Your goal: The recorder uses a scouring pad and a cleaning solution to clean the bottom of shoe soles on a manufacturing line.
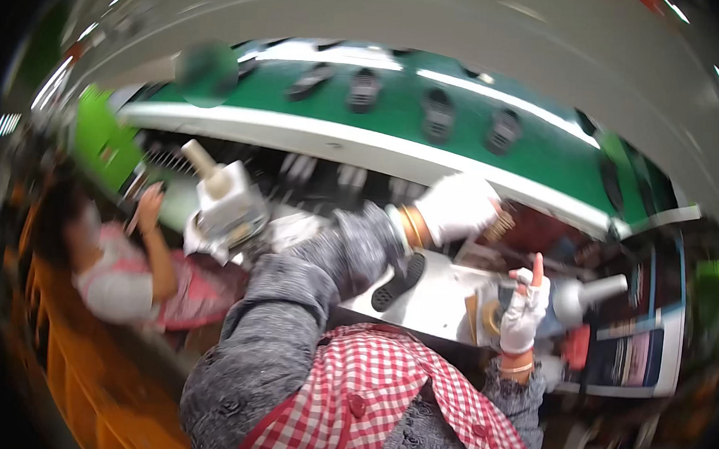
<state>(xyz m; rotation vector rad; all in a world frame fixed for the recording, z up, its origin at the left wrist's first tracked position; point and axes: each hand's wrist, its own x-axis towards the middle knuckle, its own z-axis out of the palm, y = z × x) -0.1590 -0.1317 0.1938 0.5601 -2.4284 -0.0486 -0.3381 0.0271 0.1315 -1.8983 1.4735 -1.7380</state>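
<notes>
My left hand (459,212), in a white glove with bare fingertips, reaches forward over the far side of the white work surface (435,309). Motion smears its fingers, and whether they hold anything cannot be made out. My right hand (525,318), gloved the same way, is raised at the right of that surface. Its index finger points up, apart from the others, and nothing shows in it. Between my arms lies a dark shoe sole (399,284). Close to my right hand is a tan ring-shaped thing (491,315), partly hidden.
Beyond a white rail (332,139), a green conveyor belt (393,102) carries several dark shoes. A white machine (228,203) stands at left, beside a seated person (127,271). A white rounded fixture (579,298) and a red object (576,346) are at right.
</notes>
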